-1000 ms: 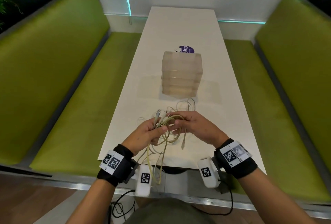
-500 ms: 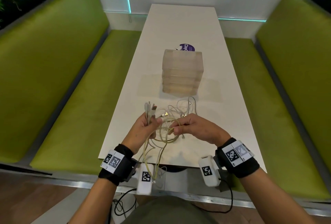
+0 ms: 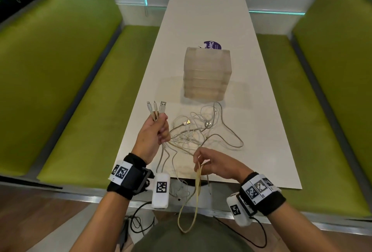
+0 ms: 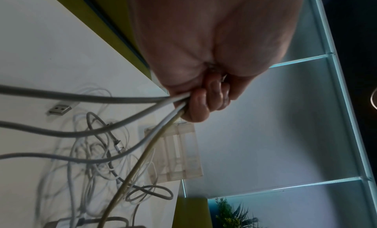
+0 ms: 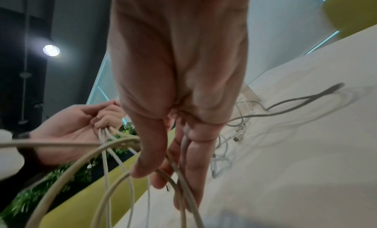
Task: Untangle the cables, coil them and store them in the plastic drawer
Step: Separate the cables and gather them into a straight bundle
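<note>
A tangle of white and grey cables (image 3: pixel 198 131) lies on the white table (image 3: pixel 261 151) in front of the translucent plastic drawer unit (image 3: pixel 207 72). My left hand (image 3: pixel 154 133) grips three cable ends in a fist, their plugs (image 3: pixel 156 108) sticking up. In the left wrist view the cords (image 4: pixel 142 109) run out below the curled fingers (image 4: pixel 202 102). My right hand (image 3: pixel 209 162) pinches a yellowish cable (image 3: pixel 198 181) near the table's front edge; its loop hangs down over my lap. The right wrist view shows that yellowish cable (image 5: pixel 179 175) between thumb and fingers.
Green benches (image 3: pixel 60 90) flank the table on both sides. A purple round label (image 3: pixel 213 44) lies behind the drawer unit. A loose USB plug (image 3: pixel 188 122) rests in the tangle. Black wires hang from the wrist cameras below the table edge.
The hands have drawn apart: the left rose with the three plugs held upright, the right pulled back toward me, drawing the yellowish cable out of the tangle.
</note>
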Motion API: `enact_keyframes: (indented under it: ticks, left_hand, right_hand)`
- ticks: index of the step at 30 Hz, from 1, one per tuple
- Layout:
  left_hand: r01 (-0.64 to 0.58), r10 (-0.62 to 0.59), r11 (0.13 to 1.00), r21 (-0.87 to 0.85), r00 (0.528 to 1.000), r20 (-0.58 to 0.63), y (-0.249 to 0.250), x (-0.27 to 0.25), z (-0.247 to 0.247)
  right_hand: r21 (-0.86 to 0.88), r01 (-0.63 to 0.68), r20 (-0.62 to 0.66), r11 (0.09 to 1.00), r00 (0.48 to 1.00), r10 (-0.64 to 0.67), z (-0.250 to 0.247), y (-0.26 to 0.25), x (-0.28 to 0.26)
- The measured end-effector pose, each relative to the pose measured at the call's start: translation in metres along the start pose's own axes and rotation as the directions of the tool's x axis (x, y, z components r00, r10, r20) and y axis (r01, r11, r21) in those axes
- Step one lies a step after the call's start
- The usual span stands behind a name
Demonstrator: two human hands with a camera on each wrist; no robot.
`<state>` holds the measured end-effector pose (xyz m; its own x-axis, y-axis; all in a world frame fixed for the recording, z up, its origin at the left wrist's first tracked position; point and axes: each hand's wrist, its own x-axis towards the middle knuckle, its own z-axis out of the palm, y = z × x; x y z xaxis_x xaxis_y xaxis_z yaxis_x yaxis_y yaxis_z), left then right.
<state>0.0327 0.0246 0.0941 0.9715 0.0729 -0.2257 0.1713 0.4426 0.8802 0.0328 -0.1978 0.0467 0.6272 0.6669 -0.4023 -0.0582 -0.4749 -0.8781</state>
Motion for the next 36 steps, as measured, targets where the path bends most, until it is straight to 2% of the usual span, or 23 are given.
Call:
enact_keyframes:
  ticks: [2, 7, 12, 14, 17, 22, 24, 26, 29, 32, 34, 36]
  left_hand:
    - [-0.012, 0.012, 1.000, 0.010, 1.000, 0.005, 0.000, 0.000, 0.001]
    - [-0.041, 0.042, 0.999, 0.032, 0.999, -0.011, 0.005, 0.001, 0.001]
    - [-0.071, 0.072, 0.997, 0.028, 0.997, -0.024, 0.012, 0.002, 0.003]
    - [-0.078, 0.078, 0.997, 0.023, 0.996, -0.029, 0.014, 0.001, 0.004]
    - [-0.079, 0.079, 0.997, 0.014, 0.996, -0.037, 0.015, 0.001, 0.004]
    - [-0.081, 0.081, 0.997, 0.013, 0.996, -0.025, 0.015, -0.002, 0.004]
    - [-0.081, 0.081, 0.996, 0.026, 0.997, -0.012, 0.014, -0.003, 0.005]
    - [-0.080, 0.080, 0.996, 0.035, 0.997, 0.000, 0.013, -0.002, 0.007]
    - [-0.075, 0.075, 0.996, 0.052, 0.997, 0.001, 0.010, -0.002, 0.008]
    - [-0.082, 0.078, 0.989, 0.125, 0.996, 0.033, 0.006, -0.002, 0.009]
    - [-0.069, 0.063, 0.987, 0.147, 0.997, 0.047, 0.003, -0.004, 0.010]
    - [-0.048, 0.043, 0.988, 0.147, 0.998, 0.037, 0.000, -0.006, 0.011]
  right_hand:
    - [0.025, -0.028, -0.011, 0.999, 1.000, 0.029, 0.005, 0.004, 0.001]
    - [-0.094, -0.101, 0.003, 0.990, 0.995, 0.102, 0.015, 0.012, 0.000]
    - [-0.346, -0.093, 0.029, 0.934, 0.994, 0.110, 0.013, 0.016, -0.001]
    - [-0.432, -0.102, 0.083, 0.896, 0.985, 0.152, 0.010, 0.017, -0.002]
    - [-0.459, -0.148, 0.113, 0.876, 0.968, 0.223, 0.001, 0.018, -0.004]
    - [-0.188, -0.138, -0.056, 0.972, 0.990, 0.130, -0.001, 0.009, -0.007]
    - [-0.078, -0.110, -0.078, 0.991, 0.992, 0.104, 0.000, 0.004, -0.007]
    - [-0.055, -0.080, -0.081, 0.995, 0.994, 0.075, 0.000, 0.003, -0.006]
    - [-0.203, -0.078, -0.189, 0.976, 0.981, 0.039, -0.004, 0.008, 0.005]
    - [-0.512, -0.139, -0.295, 0.848, 0.955, -0.022, -0.012, 0.020, 0.024]
    - [-0.559, -0.197, -0.364, 0.805, 0.931, -0.024, -0.015, 0.027, 0.034]
    - [-0.534, -0.255, -0.477, 0.806, 0.878, -0.038, -0.017, 0.031, 0.038]
